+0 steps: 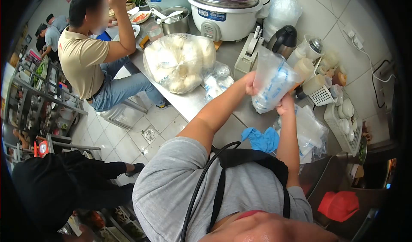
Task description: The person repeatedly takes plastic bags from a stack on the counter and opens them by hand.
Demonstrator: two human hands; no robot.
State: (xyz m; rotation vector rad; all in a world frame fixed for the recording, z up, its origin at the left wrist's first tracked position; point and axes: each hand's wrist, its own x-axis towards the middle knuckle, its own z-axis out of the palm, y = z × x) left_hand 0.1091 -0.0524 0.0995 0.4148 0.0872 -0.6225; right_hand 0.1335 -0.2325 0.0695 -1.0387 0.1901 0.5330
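Observation:
A clear plastic bag with blue print [274, 81] is held up over the metal counter between my two hands. My left hand [251, 84] grips its left edge, fingers closed on the plastic. At the lower right edge of the same bag, my right hand [285, 104] is closed on it. Whatever the bag contains is hard to make out. Below lies a crumpled blue glove [260, 139], with loose clear plastic bags [310, 128] to its right. Left of my hands stand a large knotted bag of pale round pieces [179, 63] and a smaller clear bag [218, 81].
A white rice cooker [224, 18], a sealing device [249, 51], a dark-topped jug [284, 39] and a basket of bottles [321, 95] line the wall side. A seated person [86, 53] is at the counter's far left. Another person in black [64, 190] is behind me.

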